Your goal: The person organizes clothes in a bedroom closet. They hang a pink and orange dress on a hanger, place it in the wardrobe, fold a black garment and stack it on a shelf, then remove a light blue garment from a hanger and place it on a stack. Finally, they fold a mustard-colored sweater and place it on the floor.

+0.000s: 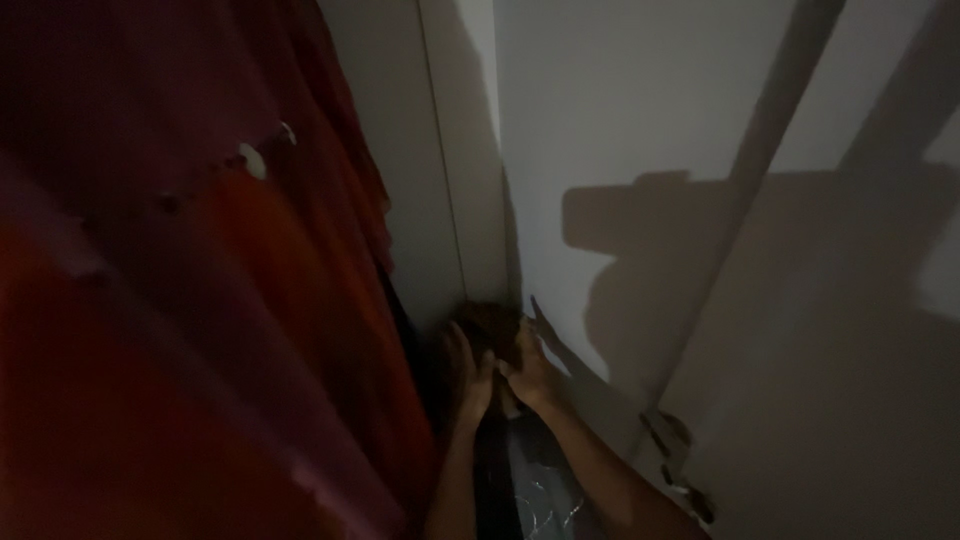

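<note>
Both my hands reach down into a dim corner where two pale walls meet. My left hand [468, 375] and my right hand [528, 368] are pressed close together around a dark brownish lump [490, 325] on the floor in the corner. It is too dark to tell what the lump is, or whether my fingers grip it or only touch it. Between my forearms shows a patch of dark marbled floor [535, 490].
A large red cloth [200, 320] with small pale ornaments hangs along the left and fills that side. A pale wall [640, 130] with hard shadows stands at the right, with a chipped edge [670, 450] low down. The corner space is narrow.
</note>
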